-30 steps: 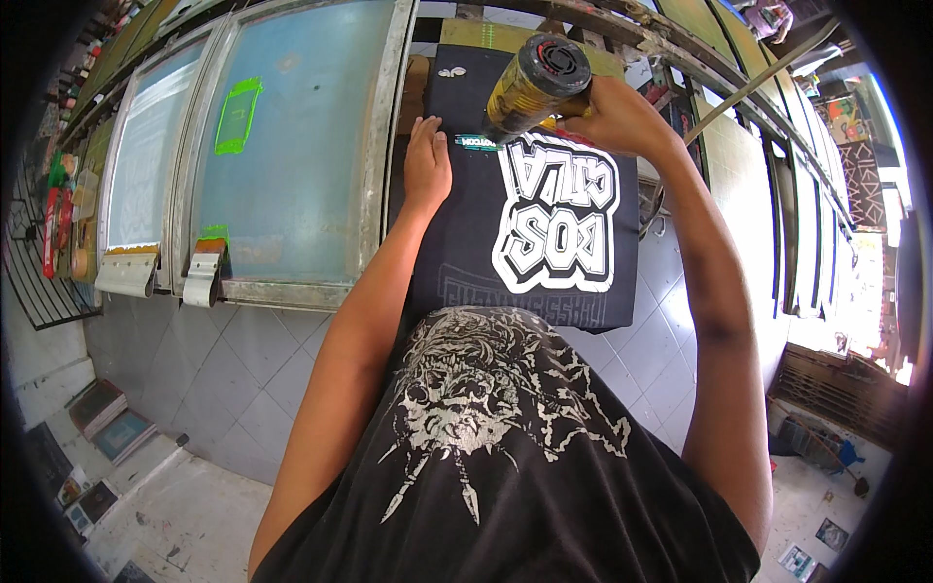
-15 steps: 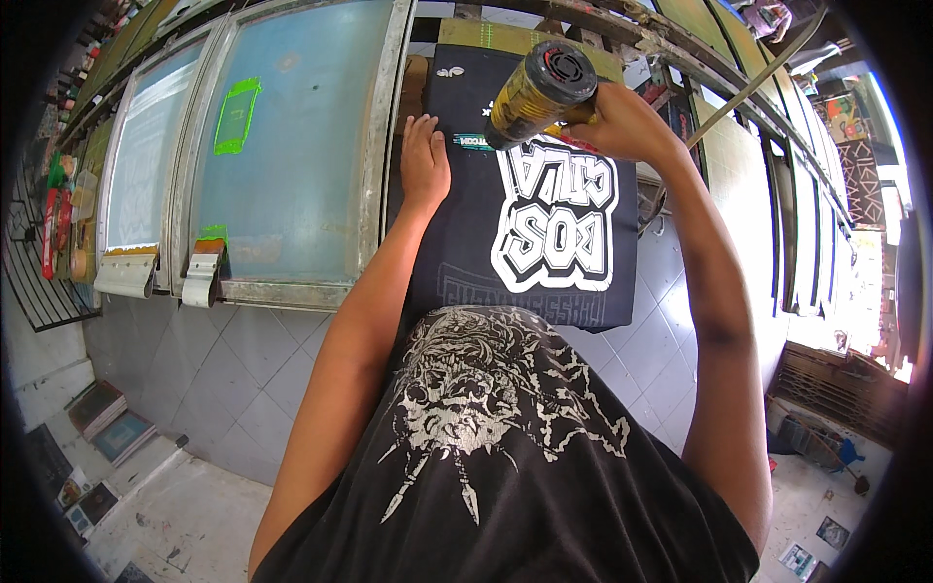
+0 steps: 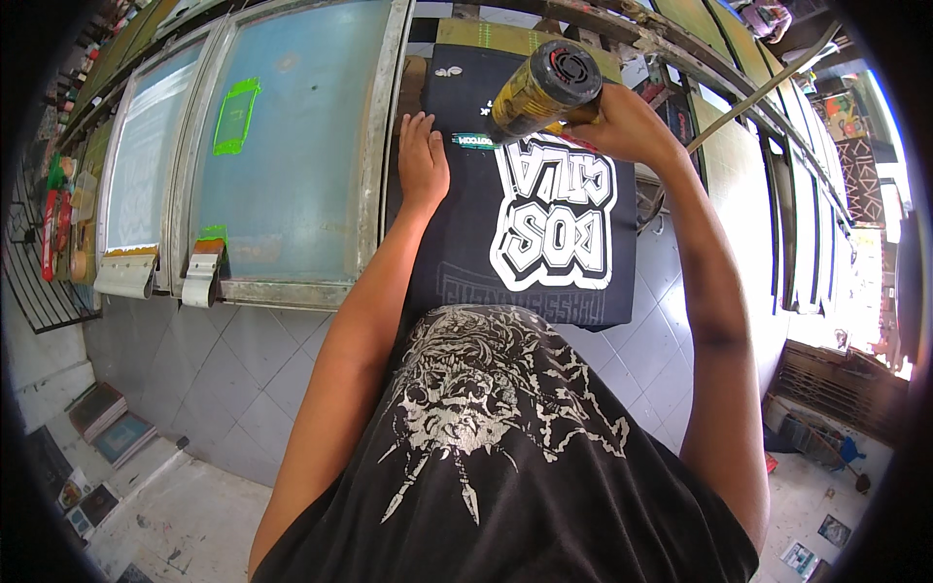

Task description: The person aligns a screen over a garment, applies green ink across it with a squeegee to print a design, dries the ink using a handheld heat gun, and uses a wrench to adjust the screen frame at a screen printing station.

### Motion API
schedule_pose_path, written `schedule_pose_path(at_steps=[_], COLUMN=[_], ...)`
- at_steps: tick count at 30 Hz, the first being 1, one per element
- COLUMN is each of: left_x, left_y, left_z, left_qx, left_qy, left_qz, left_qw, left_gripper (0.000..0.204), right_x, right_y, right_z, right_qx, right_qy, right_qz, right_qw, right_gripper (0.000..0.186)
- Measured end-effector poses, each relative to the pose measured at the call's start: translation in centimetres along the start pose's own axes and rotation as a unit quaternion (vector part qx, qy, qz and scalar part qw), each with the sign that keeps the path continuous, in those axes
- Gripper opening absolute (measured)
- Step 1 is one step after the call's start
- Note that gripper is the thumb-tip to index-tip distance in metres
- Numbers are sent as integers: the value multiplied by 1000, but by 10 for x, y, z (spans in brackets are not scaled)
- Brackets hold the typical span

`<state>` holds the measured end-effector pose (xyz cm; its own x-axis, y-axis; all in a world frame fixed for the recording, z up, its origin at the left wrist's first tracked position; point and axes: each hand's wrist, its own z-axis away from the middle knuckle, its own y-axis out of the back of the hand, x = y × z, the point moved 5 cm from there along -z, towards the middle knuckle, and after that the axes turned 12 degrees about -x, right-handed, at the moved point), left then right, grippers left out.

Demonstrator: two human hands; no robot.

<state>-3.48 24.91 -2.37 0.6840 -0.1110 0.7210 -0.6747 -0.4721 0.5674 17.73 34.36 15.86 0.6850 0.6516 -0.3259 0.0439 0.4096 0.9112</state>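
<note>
A black printed shirt lies flat on a board in front of me, with a large white lettered print and a small teal-and-white print near the top. My right hand grips a yellow-and-black heat gun, its nozzle pointed down just over the small print and its round vented back facing up. My left hand rests with fingers extended on the shirt's left edge, beside the small print, holding nothing.
Framed printing screens lie at the left, with metal squeegees on their lower edges. A pole or cable crosses at upper right among racks of boards. Grey floor tiles show below.
The heat gun has moved slightly right and down, then a little further right. My left hand has stayed on the shirt's edge, shifting only very slightly.
</note>
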Motion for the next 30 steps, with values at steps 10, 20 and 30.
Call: schedule_pose_path(at_steps=[10, 20, 30], left_x=[-1, 1, 0], left_y=[0, 1, 1], left_z=[0, 1, 1], left_qx=[3, 8, 10], left_qy=[-4, -4, -6], left_qz=[-7, -20, -35], left_qw=[1000, 1000, 999], left_gripper=[37, 37, 36], right_x=[-1, 3, 7], right_y=[-7, -7, -6], right_z=[-4, 2, 10], right_qx=[22, 8, 10], right_qy=[-10, -24, -22], right_qz=[-13, -16, -4], right_qw=[1000, 1000, 1000], right_gripper=[41, 37, 37])
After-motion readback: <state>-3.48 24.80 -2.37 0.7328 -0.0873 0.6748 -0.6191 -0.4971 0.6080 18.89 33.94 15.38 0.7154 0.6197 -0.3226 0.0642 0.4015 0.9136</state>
